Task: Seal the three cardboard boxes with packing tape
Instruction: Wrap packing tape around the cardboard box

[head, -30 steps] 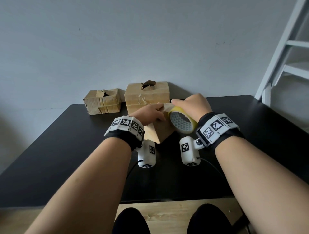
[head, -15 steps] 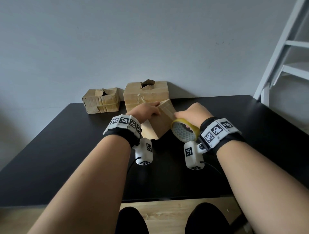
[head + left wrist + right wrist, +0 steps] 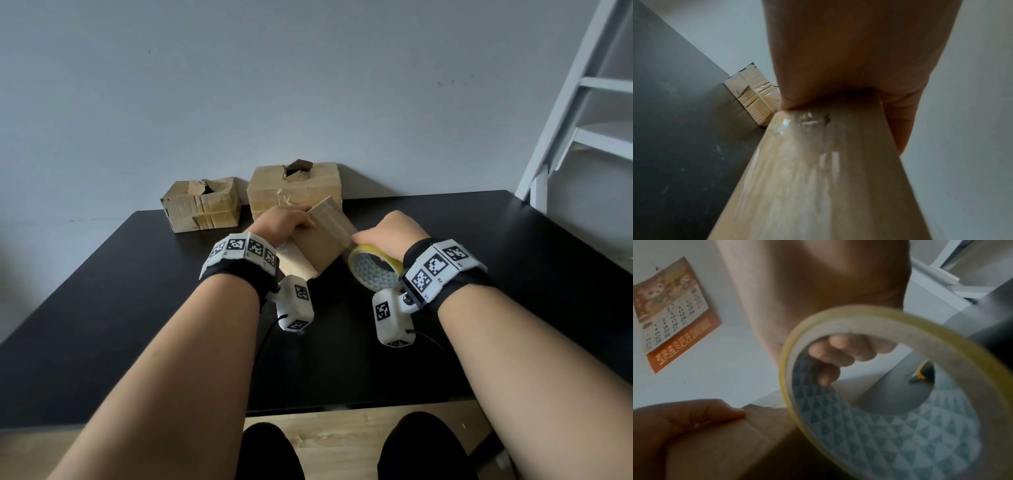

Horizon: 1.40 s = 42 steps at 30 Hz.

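Three boxes, one tape roll, two hands.
The left hand (image 3: 286, 222) grips one tilted box (image 3: 322, 246); the right hand (image 3: 394, 233) holds the tape roll (image 3: 373, 270). Two boxes (image 3: 202, 204) (image 3: 294, 188) sit at the counter's (image 3: 137, 308) back edge.

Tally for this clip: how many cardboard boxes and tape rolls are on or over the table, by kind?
Cardboard boxes: 3, the held box, the small box at the wall, the larger box at the wall
Tape rolls: 1, the yellow roll
Total: 4
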Tool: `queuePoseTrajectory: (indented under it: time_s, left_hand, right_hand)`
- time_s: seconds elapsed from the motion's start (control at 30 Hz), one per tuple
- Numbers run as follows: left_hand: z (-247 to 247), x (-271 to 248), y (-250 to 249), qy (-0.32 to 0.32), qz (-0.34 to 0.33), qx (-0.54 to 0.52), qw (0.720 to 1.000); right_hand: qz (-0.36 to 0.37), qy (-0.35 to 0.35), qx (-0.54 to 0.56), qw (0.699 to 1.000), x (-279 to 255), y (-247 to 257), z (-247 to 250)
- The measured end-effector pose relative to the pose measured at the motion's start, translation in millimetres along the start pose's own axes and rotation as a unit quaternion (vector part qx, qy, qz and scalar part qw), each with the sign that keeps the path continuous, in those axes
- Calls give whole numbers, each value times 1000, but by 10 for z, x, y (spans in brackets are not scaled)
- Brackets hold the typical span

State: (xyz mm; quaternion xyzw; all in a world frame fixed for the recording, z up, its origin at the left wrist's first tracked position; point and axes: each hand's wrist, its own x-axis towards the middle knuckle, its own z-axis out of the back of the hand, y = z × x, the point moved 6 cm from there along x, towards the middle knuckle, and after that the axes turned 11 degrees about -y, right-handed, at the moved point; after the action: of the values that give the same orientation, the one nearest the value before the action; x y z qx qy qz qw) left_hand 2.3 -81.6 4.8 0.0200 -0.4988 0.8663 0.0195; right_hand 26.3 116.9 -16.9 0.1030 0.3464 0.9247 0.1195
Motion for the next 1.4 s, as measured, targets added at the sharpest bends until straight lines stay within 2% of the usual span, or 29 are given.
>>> queuePoseTrajectory:
  time_s: [0.1, 0.2, 0.27, 0.33, 0.43, 0.5, 0.6, 0.7, 0.87, 1.13, 1.27, 1.4]
  left_hand:
    - [10, 29, 93, 10, 20, -12, 1000]
    - [62, 59, 347, -26, 92, -59, 994]
    - [70, 99, 488, -32, 99, -70, 992]
    - [46, 143, 525, -3, 76, -55, 996]
    - [10, 65, 400, 44, 46, 22, 998]
    - [24, 56, 292, 18, -9, 106, 994]
    - [-72, -26, 110, -27, -119, 273, 954]
    - [-233, -75, 50, -36, -156, 339, 927]
    - [-299, -106, 101, 9, -159, 357, 920]
    - [-299, -93, 134, 13, -150, 356, 922]
    - [-313, -111, 133, 18, -140, 364, 921]
    - [-310, -98, 142, 27, -128, 370, 920]
  right_hand:
    - [2, 8, -10, 1000, 1, 87, -31]
    - [8, 11, -11, 1000, -9, 159, -111]
    - [14, 11, -12, 1000, -8, 218, -153]
    - [18, 12, -16, 1000, -3, 276, -164]
    - [15, 17, -26, 999, 11, 315, -165]
    - [13, 16, -26, 999, 16, 312, -171]
    - [13, 11, -22, 1000, 16, 300, -174]
    - [14, 9, -23, 1000, 18, 289, -182]
    - [24, 2, -38, 999, 41, 341, -137]
    - [35, -23, -30, 999, 85, 440, 34]
    - [16, 11, -48, 999, 53, 317, -78]
    - [-1, 20, -5, 1000, 39, 180, -170]
